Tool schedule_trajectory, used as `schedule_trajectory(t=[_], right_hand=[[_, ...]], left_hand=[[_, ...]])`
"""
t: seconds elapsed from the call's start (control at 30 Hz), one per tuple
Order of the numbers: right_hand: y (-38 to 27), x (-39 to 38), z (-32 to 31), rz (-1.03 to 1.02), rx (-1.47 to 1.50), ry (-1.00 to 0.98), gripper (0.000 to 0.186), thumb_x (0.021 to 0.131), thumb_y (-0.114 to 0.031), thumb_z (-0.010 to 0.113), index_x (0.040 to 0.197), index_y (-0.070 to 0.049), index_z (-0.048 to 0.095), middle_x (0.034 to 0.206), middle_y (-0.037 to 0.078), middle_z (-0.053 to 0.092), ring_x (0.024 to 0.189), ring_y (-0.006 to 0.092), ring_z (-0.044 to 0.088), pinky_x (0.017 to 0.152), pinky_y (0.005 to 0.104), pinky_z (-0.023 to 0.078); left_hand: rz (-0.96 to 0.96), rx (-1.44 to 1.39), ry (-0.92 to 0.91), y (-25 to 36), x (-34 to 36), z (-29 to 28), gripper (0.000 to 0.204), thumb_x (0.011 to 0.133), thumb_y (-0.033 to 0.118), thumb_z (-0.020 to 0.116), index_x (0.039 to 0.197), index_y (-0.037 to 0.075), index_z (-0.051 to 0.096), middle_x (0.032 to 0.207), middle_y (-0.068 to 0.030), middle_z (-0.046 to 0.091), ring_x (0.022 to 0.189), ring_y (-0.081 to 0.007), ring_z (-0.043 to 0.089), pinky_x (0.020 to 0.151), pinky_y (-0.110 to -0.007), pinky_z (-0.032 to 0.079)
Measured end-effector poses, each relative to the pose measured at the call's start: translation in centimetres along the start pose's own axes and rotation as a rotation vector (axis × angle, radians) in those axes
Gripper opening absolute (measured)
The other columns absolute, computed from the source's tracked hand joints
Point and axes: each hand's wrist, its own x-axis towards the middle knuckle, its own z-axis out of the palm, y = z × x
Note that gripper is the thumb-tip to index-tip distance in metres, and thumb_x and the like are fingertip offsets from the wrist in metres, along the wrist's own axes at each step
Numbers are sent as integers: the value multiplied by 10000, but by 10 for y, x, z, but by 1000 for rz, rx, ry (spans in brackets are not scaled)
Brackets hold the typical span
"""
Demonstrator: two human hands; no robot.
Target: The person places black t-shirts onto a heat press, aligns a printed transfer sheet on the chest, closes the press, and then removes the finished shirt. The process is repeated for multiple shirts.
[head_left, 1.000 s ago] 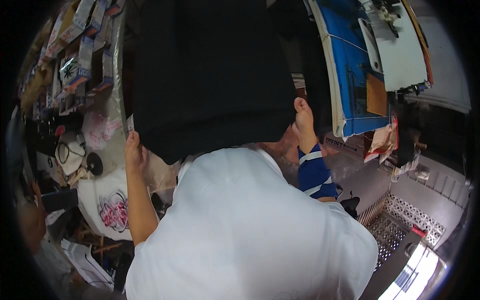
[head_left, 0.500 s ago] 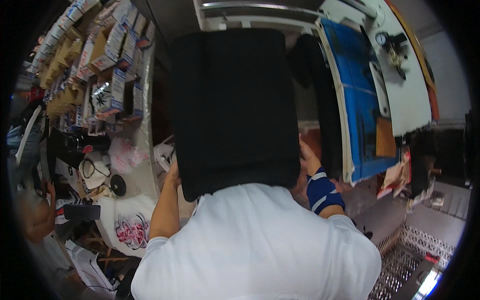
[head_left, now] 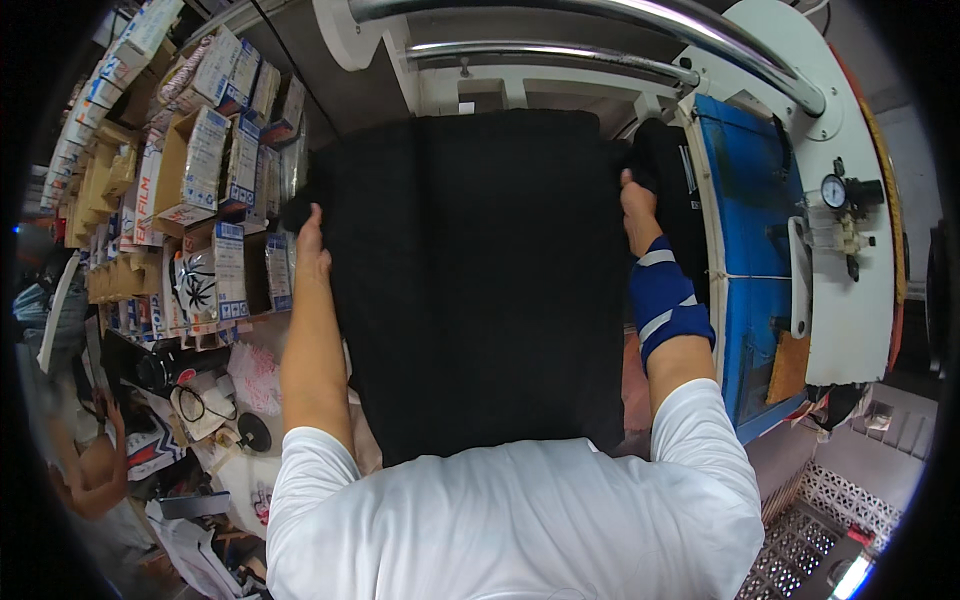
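Observation:
A black T-shirt [head_left: 480, 280] lies spread flat in front of me, its lower edge against my body. My left hand [head_left: 312, 245] grips its left side near a dark bunched bit of sleeve, thumb on top and fingers mostly hidden under the cloth. On the right side, my right hand [head_left: 638, 205] is closed on the other upper edge next to the right sleeve [head_left: 648, 150]. A blue band with pale stripes [head_left: 668, 295] wraps my right forearm. What supports the shirt is hidden beneath it.
Chrome bars [head_left: 600, 12] and a white machine frame with a pressure gauge [head_left: 833, 190] stand beyond and right. A blue panel [head_left: 750, 200] flanks the shirt. Stacked cardboard boxes [head_left: 190, 170] fill the left. Another person's arm [head_left: 105, 450] shows at far left.
Both my hands have moved forward along the shirt's sides, from its near corners up to the sleeves. The view has shifted, so more of the chrome bars shows.

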Motion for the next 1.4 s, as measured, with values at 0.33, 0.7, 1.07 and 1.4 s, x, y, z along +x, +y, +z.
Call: schedule_trajectory(t=[0.33, 0.7, 1.07, 1.4], right_hand=[[-68, -7, 36, 85, 320, -697, 515, 1064, -376, 628, 1378, 32, 622, 1221, 133, 735, 1059, 222, 702, 915, 377, 562], [-64, -11, 1, -599, -454, -32, 510, 1022, -501, 603, 935, -16, 733, 922, 260, 722, 926, 475, 688, 782, 528, 530], [-2, -41, -28, 243, 1147, -833, 587, 1020, -467, 638, 1344, 23, 659, 1317, 211, 701, 1209, 356, 676, 1071, 453, 529], [38, 35, 0, 117, 694, 64, 412, 854, -171, 836, 1173, 62, 722, 1126, 146, 748, 966, 303, 724, 912, 385, 574]], left_hand=[[461, 412, -15, 17, 72, 37, 559, 1069, 483, 582, 1265, -25, 704, 1173, -163, 742, 1123, -261, 678, 1011, -391, 501], [916, 961, 436, 67, 43, 39, 541, 1079, 485, 558, 1096, -25, 740, 999, -111, 763, 914, -245, 702, 831, -401, 528], [17, -224, -370, -24, -49, 15, 803, 998, 660, 587, 1471, 12, 555, 1480, -170, 597, 1294, -346, 613, 1114, -473, 492], [119, -297, -185, 22, 21, -31, 390, 972, 142, 684, 1295, -73, 647, 1295, -231, 697, 1172, -383, 686, 1070, -517, 540]])
